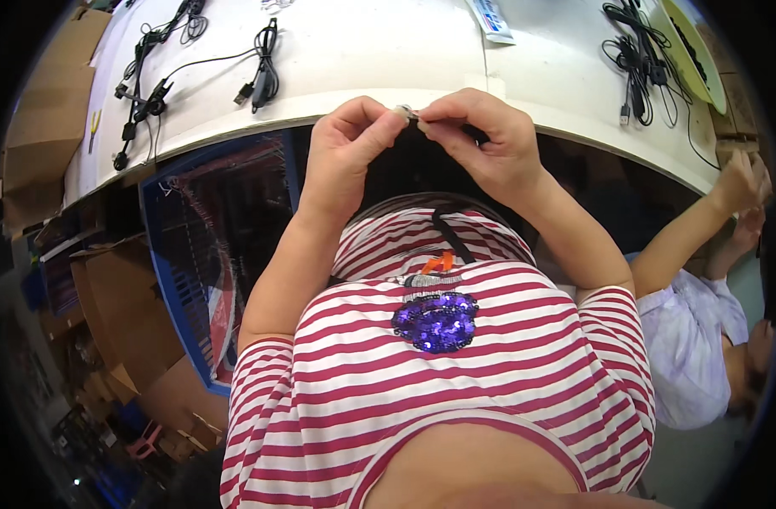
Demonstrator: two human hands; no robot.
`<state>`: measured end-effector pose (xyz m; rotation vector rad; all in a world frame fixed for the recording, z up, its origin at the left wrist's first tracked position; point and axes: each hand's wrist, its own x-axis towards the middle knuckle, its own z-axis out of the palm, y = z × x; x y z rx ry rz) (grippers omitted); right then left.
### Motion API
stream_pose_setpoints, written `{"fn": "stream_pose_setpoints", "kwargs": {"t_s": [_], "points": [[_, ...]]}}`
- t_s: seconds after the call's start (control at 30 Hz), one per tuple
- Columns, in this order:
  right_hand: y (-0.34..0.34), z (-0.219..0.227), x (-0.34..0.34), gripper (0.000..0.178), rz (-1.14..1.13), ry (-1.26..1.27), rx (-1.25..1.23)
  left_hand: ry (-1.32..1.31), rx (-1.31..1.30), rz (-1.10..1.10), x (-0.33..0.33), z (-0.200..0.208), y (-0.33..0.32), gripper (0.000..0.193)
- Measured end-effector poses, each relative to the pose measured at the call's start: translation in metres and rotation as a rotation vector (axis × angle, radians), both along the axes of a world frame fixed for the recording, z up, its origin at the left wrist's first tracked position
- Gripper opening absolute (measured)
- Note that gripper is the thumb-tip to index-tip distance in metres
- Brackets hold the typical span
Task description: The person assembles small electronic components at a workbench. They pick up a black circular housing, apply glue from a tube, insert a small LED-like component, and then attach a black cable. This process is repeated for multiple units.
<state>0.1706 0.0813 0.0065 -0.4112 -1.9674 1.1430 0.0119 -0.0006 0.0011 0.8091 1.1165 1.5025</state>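
Both of my hands meet at the front edge of the white table (354,59), thumbs and forefingers pinched close together. My left hand (347,140) grips a tiny pale piece (404,110), mostly covered by the fingertips. From the other side my right hand (488,136) pinches a small dark bit (414,117) right against it. What kind of part this is, I cannot make out. Nearest to my left hand on the tabletop lies a bundled black cable (267,72) with a plug.
More black cables (150,81) lie at the far left, near yellow-handled pliers (94,127). At the right are tangled cables (638,64) and a yellow-green basin (689,51). A white-blue tube (491,19) lies at the back. A blue crate (180,288) stands below; a co-worker's hand (740,182) is at right.
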Motion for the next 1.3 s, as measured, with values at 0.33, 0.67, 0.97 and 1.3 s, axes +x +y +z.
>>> {"fn": "stream_pose_setpoints", "kwargs": {"t_s": [0.33,0.67,0.97,1.3], "points": [[0.000,-0.007,-0.001,0.016,-0.107,0.012,0.356,-0.040,-0.036,0.019,0.009,0.007,0.000,0.013],[0.001,-0.006,-0.003,0.016,-0.089,-0.015,0.310,-0.079,-0.059,-0.107,-0.005,0.007,-0.002,0.012],[-0.001,0.007,-0.008,0.013,0.061,-0.170,-0.219,0.031,-0.028,-0.108,-0.005,0.016,-0.005,0.011],[0.000,-0.001,-0.016,0.015,0.275,0.161,-1.052,0.377,0.000,-0.115,0.030,-0.027,-0.021,0.051]]}}
